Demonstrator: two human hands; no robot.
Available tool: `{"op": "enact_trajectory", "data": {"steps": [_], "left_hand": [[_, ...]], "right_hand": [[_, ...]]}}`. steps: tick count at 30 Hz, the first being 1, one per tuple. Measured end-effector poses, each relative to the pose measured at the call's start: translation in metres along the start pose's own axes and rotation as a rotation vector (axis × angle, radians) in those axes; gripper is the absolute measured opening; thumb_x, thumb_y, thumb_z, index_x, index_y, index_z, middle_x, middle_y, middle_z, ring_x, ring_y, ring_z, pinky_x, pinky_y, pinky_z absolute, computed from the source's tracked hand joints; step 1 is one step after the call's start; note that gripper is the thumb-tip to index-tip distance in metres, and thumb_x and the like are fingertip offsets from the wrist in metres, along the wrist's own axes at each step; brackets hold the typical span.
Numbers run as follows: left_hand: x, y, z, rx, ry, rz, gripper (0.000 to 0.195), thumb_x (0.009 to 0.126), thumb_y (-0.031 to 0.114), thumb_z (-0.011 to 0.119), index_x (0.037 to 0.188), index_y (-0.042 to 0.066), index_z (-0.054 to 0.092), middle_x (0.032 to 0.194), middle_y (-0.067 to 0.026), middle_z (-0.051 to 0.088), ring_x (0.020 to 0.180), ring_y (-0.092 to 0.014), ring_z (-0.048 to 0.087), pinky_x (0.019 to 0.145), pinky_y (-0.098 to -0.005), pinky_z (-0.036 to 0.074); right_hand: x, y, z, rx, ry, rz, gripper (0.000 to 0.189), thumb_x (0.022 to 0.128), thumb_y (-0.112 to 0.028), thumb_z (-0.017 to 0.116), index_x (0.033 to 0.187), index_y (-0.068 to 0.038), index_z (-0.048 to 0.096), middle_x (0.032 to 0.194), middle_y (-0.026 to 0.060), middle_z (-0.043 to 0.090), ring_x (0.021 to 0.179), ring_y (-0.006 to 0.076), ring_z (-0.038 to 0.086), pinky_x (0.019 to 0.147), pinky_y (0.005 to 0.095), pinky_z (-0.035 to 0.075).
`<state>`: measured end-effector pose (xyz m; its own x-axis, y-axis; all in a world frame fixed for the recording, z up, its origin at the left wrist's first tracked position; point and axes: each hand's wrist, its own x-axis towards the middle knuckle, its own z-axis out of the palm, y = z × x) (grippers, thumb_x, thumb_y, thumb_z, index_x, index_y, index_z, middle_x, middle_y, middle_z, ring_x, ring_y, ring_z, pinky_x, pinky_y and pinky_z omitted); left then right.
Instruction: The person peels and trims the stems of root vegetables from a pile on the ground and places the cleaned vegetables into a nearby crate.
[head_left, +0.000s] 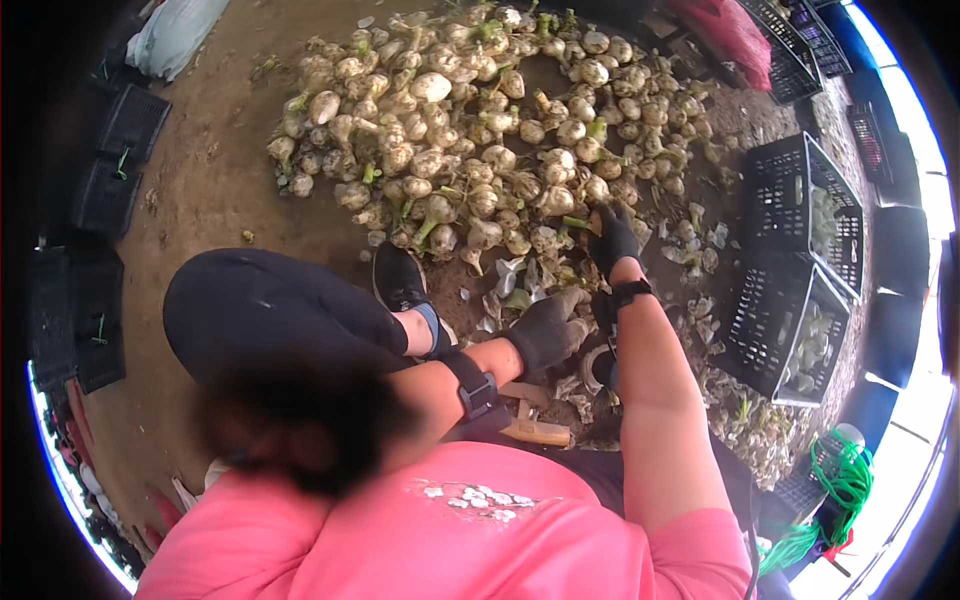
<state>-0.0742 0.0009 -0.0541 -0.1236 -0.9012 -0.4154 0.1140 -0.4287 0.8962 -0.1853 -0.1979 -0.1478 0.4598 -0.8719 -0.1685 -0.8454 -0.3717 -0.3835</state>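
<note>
A wide heap of soil-covered pale bulbs (480, 172), many with green stem stubs, lies on the dirt floor before me. My right hand (616, 236), in a dark glove, reaches down to the heap's near edge. Its fingertips are among bulbs beside a cut green stem (576, 223); whether they grip one is hidden. My left hand (551, 330), in a dirty grey glove, is lower and nearer my body, with fingers curled inward. I cannot make out anything inside it. Loose pale scales and peelings (510, 277) lie on the ground just beyond it.
Two black plastic crates (757, 322) with pale pieces inside stand at right. More dark crates (135, 124) line the left side. A red sack (731, 37) lies at upper right, green twine (844, 472) at lower right. Near my lap shows a wooden piece (536, 433).
</note>
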Motion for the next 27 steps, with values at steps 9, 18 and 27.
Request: {"op": "enact_trajectory", "data": {"steps": [9,18,27], "left_hand": [[0.034,0.007,-0.012,-0.317,0.343,0.194,0.031,0.093,0.018,0.057,0.119,0.004,0.052,0.085,-0.0017,0.058,0.072,-0.011,0.057,0.058,-0.0260,0.052],[-0.015,0.069,-0.013,-0.382,-0.085,-0.049,0.026,0.094,0.034,0.059,0.096,0.009,0.065,0.069,0.0033,0.056,0.058,-0.006,0.052,0.051,-0.0233,0.043],[-0.038,0.082,-0.018,-0.327,-0.154,0.252,0.030,0.088,0.013,0.056,0.115,0.001,0.056,0.094,-0.0053,0.065,0.076,-0.012,0.063,0.071,-0.0269,0.053]], "right_hand": [[-0.104,-0.055,-0.075,0.420,0.135,-0.114,0.046,0.070,-0.012,0.074,0.113,-0.005,0.058,0.105,0.0195,0.062,0.097,0.0350,0.063,0.080,0.0385,0.051],[-0.197,-0.107,-0.131,0.981,0.160,-0.003,0.057,0.073,-0.008,0.077,0.125,0.002,0.053,0.111,0.0157,0.062,0.101,0.0210,0.061,0.085,0.0323,0.050],[-0.208,-0.118,-0.143,0.900,0.264,-0.026,0.062,0.066,-0.008,0.080,0.123,-0.002,0.056,0.109,0.0189,0.061,0.101,0.0335,0.061,0.087,0.0365,0.049]]}}
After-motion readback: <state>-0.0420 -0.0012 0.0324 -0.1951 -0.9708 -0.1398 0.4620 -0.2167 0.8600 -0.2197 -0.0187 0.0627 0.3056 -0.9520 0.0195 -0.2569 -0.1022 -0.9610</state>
